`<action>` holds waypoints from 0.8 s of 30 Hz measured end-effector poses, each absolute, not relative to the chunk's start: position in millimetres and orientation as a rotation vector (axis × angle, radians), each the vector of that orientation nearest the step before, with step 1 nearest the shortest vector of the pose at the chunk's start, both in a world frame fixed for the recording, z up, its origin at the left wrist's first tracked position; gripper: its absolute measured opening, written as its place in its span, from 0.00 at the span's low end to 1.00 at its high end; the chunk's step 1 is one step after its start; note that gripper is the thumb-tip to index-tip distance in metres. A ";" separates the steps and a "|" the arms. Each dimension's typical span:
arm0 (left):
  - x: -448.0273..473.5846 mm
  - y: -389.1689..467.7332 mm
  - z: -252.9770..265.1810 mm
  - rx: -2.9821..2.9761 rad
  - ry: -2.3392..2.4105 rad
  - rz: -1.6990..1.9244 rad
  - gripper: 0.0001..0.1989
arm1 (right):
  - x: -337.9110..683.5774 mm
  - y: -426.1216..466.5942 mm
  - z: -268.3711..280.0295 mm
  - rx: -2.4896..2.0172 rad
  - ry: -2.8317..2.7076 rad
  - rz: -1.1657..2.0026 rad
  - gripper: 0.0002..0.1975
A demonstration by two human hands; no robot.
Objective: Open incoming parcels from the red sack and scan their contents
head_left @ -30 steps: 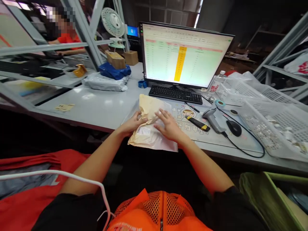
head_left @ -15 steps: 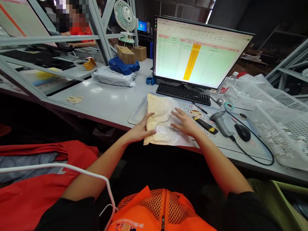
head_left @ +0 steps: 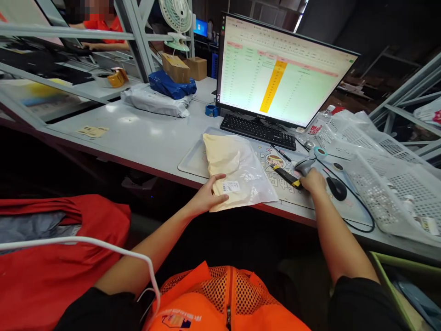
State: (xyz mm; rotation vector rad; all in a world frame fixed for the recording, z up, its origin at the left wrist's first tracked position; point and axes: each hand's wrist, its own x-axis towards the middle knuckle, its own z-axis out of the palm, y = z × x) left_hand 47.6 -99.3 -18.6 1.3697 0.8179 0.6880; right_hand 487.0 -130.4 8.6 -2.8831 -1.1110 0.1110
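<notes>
While left hand (head_left: 206, 197) touches left edge of cream package (head_left: 223, 156), thumb near white label (head_left: 231, 186), pinch or not can't tell; right hand (head_left: 313, 180) closed around grey scanner (head_left: 305, 163). Package flat on surface (head_left: 138, 142), front corner past edge, near keyboard (head_left: 257, 132).

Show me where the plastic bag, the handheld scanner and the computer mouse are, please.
Plastic bag (head_left: 234, 165): head view, middle of its upper face.
Handheld scanner (head_left: 305, 164): head view, exposed upper part of its grey body.
Computer mouse (head_left: 336, 189): head view, top of its black shell.
</notes>
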 end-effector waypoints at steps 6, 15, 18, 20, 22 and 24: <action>43.3 -100.5 -14.6 1.413 0.753 0.654 0.51 | 481.3 -139.4 64.0 -2.657 -1.272 0.368 0.20; 52.1 -95.7 -3.3 1.526 0.741 0.596 0.53 | 376.5 -179.6 150.0 -1.826 -2.089 0.900 0.12; 51.4 -96.2 -1.4 1.542 0.739 0.580 0.52 | 367.3 -168.4 139.3 -1.731 -2.177 0.806 0.11; 43.8 -92.3 -0.2 1.569 0.746 0.560 0.51 | 374.2 -162.1 127.2 -1.735 -2.146 0.766 0.13; 28.8 -81.7 2.2 1.620 0.794 0.544 0.50 | 390.2 -157.3 112.5 -1.799 -2.059 0.726 0.16; 8.6 -64.0 7.3 1.732 0.907 0.525 0.48 | 414.1 -152.6 95.2 -1.934 -1.954 0.618 0.17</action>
